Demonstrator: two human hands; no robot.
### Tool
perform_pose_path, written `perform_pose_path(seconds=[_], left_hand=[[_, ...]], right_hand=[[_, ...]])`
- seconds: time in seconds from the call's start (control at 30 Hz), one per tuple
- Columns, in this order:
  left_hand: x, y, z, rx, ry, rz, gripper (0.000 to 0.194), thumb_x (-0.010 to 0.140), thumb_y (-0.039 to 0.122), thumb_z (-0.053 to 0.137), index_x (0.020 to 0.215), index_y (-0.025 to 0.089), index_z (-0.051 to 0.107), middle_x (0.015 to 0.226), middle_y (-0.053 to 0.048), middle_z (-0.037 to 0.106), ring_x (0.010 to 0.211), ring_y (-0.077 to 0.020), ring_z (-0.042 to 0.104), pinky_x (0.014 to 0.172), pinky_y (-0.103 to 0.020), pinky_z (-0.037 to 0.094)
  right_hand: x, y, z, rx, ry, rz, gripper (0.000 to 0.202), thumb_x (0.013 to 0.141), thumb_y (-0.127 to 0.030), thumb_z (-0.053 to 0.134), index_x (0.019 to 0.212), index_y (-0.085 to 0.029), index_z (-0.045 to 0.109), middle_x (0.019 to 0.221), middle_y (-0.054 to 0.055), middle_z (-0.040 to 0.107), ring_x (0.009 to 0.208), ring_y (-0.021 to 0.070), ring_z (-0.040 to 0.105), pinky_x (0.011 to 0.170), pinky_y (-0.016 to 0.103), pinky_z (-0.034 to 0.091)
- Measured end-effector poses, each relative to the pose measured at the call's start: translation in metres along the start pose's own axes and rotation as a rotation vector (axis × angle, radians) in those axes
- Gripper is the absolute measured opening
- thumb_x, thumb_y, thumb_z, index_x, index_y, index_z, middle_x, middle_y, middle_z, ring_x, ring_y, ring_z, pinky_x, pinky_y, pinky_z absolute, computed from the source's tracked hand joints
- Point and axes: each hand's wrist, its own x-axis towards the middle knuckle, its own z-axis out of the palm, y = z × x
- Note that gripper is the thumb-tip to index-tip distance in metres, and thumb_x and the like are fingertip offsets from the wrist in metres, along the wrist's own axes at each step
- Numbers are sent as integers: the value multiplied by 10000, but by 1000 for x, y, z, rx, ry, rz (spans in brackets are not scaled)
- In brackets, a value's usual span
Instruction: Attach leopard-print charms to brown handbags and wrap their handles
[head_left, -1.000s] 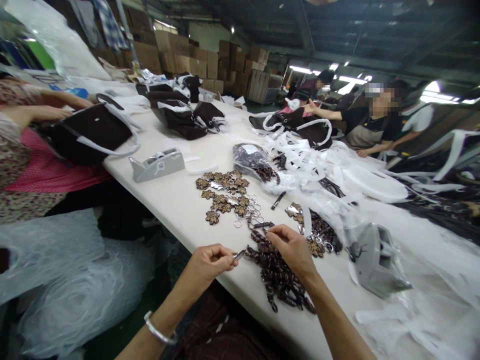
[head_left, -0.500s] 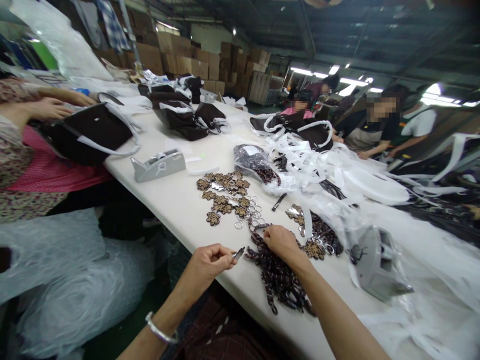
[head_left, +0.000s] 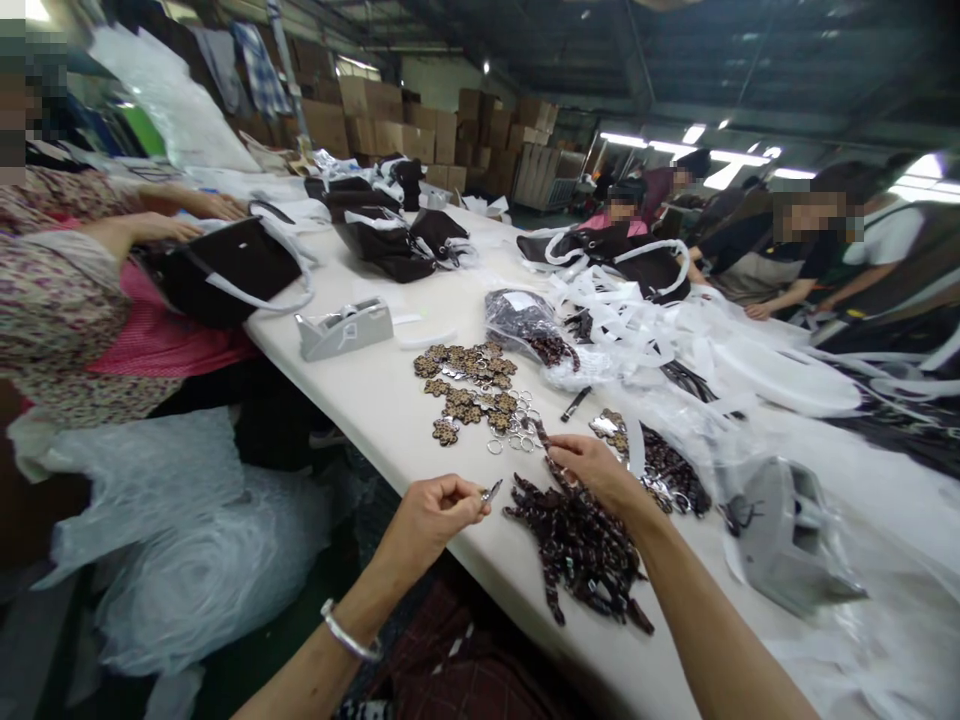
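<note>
My left hand [head_left: 442,505] is closed in a pinch at the table's near edge, on a small shiny metal piece [head_left: 492,490] with a narrow pointed end; its exact kind is unclear. My right hand [head_left: 589,465] reaches over a heap of short dark brown patterned straps [head_left: 577,550]. Its fingers are closed on one dark strap [head_left: 541,436], which sticks up past the fingertips. Just beyond lie silver split rings [head_left: 517,437] and a cluster of flower-shaped leopard-print charms [head_left: 465,400]. Several more charms [head_left: 611,428] lie right of my right hand.
Grey tape dispensers stand at the left [head_left: 345,328] and right [head_left: 787,540]. A plastic bag of dark straps [head_left: 525,325] lies mid-table, with white strips [head_left: 637,330] beyond. Brown handbags [head_left: 390,240] sit farther back. A co-worker at left handles a handbag [head_left: 225,265].
My right hand has lifted a little off the heap, and the strap in it now points upward. The left hand still pinches the metal piece. The whole view has shifted slightly.
</note>
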Motion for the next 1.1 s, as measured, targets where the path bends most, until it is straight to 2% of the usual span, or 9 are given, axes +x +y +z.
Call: perform_pose_path(seconds=[0.07,0.13,0.27,0.33,0.43,0.57,0.67,0.9,1.1], left_hand=[[1,1,1,0,6,0,188,754,312,679,787,129,708,816,-69,751,755,-161,665,719,-243,495],[2,2,4,10,-1,9,193,760,319,677,791,131,708,822,-67,749,762,-167,666,720,-247,495],[3,6,11,58,-24,40,176,769,309,666,784,138,705,800,-57,740,769,-182,668,714,-252,492],[2,9,13,80,-18,51,170,772,303,656,786,142,707,790,-53,737,756,-181,663,707,-252,490],[0,13,15,110,-16,71,164,777,288,643,793,142,715,791,-47,729,738,-169,643,701,-244,482],[-2,16,18,132,-14,75,165,780,273,626,794,138,721,749,-32,694,693,-147,598,661,-227,452],[-4,18,20,196,6,86,173,783,265,611,803,139,728,734,-26,675,678,-142,574,641,-224,433],[-8,23,23,320,43,153,161,785,221,574,719,160,708,750,-28,688,717,-159,596,677,-229,438],[-12,24,25,377,41,180,174,806,233,570,742,171,719,765,-25,702,717,-163,610,675,-229,437]], right_hand=[[-11,-4,-3,498,-42,9,364,834,-409,613,1087,-152,668,827,47,654,675,129,570,599,249,453],[-25,-11,1,951,-94,43,348,729,-356,755,1003,-154,685,803,29,624,686,115,563,592,226,463],[-52,-32,21,1242,-122,81,340,629,-220,836,929,-192,679,877,8,634,733,104,596,652,218,507],[-64,-42,31,1266,-96,58,355,606,-204,843,907,-208,656,923,7,651,738,113,610,679,243,522],[-78,-52,43,1216,-1,-18,360,588,-230,855,857,-212,617,838,-1,661,715,136,613,700,282,527],[-89,-56,58,973,149,-64,325,615,-284,850,833,-200,625,788,1,671,760,157,627,742,283,519],[-90,-55,66,829,197,-91,293,669,-343,813,861,-192,652,823,22,696,806,188,649,778,310,528],[-88,-59,66,728,216,-87,272,687,-363,785,855,-173,687,836,41,718,828,218,671,789,327,547],[-88,-54,69,633,293,-104,232,691,-334,762,823,-177,651,741,15,678,701,178,636,663,278,520]])
